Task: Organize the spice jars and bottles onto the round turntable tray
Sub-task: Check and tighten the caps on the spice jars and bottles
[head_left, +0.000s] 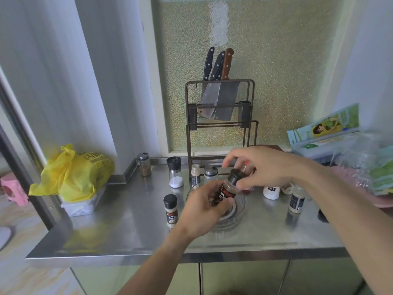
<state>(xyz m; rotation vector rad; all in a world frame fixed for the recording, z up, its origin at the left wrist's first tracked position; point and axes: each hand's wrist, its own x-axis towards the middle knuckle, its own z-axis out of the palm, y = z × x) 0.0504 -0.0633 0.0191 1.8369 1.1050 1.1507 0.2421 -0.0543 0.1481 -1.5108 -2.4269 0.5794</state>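
Note:
My left hand (pixel 205 206) grips the body of a black-capped spice jar (pixel 229 188) with a red and black label, tilted above the clear round turntable tray (pixel 238 211). My right hand (pixel 261 167) reaches in from the right, its fingers close around the jar's cap. Other jars stand on the steel counter: a black-capped jar (pixel 170 210) left of the tray, a grinder with white salt (pixel 175 172), a steel-lidded jar (pixel 144 164) at the back left, two small jars (pixel 202 174) behind the tray, a white bottle (pixel 271 192) and a dark-labelled jar (pixel 296 200) on the right.
A knife rack (pixel 220 116) with cleavers stands at the back against the window. A yellow plastic bag (pixel 74 173) lies on a white box at the left. Boxes and plastic wrap (pixel 344 143) crowd the right rear. The counter's front edge (pixel 191 255) is near.

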